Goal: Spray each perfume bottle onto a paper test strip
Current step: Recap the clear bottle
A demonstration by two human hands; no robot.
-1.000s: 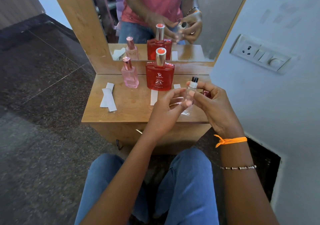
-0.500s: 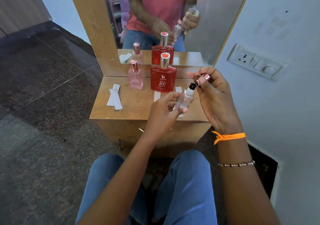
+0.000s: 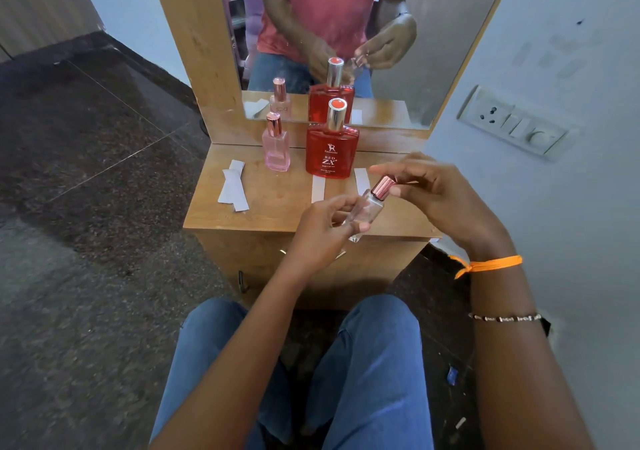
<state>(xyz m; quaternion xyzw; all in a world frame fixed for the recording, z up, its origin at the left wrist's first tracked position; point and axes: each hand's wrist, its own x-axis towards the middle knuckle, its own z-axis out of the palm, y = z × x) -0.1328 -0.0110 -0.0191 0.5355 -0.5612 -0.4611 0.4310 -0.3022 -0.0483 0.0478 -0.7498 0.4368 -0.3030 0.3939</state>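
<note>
A single wide-angle view comes from the person's head, looking forward and steeply down over their own forearms and jeans-clad knees. It faces a small wooden dressing table (image 3: 263,207) set against a mirror (image 3: 346,34), with the near edge of the tabletop close below mid-frame. The dark floor fills the left side and a white wall with a switch plate (image 3: 512,124) the right. The mirror returns a second, opposing angle on the tabletop's far edge.
</note>
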